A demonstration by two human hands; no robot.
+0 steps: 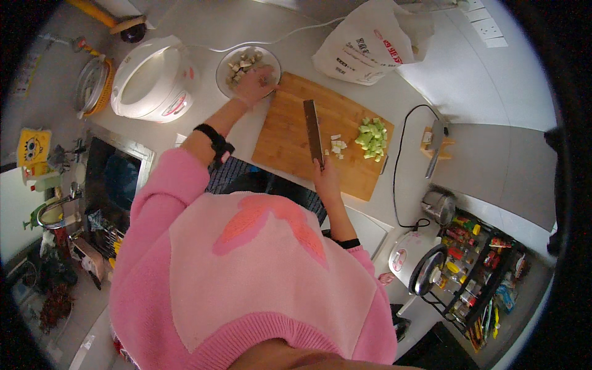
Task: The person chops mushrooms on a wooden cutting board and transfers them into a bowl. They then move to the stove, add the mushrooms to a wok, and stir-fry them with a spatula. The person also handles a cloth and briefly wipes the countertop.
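Observation:
My left hand point(253, 87) reaches into the right side of a round bowl point(219, 74) at the far side of the counter, its fingers curled down. Diced greyish-beige pieces point(242, 65) lie in the bowl, and whatever those fingers may hold is hidden. Closed round the handle of a kitchen knife point(313, 129), my right hand point(327, 176) rests at the near part of a wooden cutting board point(283, 120). The long dark blade points away from me across the board. Right of it sit a few small whitish diced pieces point(337, 145) and a heap of pale green chopped vegetable point(372, 138).
A white rice cooker point(154, 80) stands left of the bowl. Behind the board is a white plastic bag point(370, 46). A black cord point(398, 166) runs along the right, toward another white cooker point(410, 256) and a spice rack point(468, 265). The sink point(145, 163) is at left.

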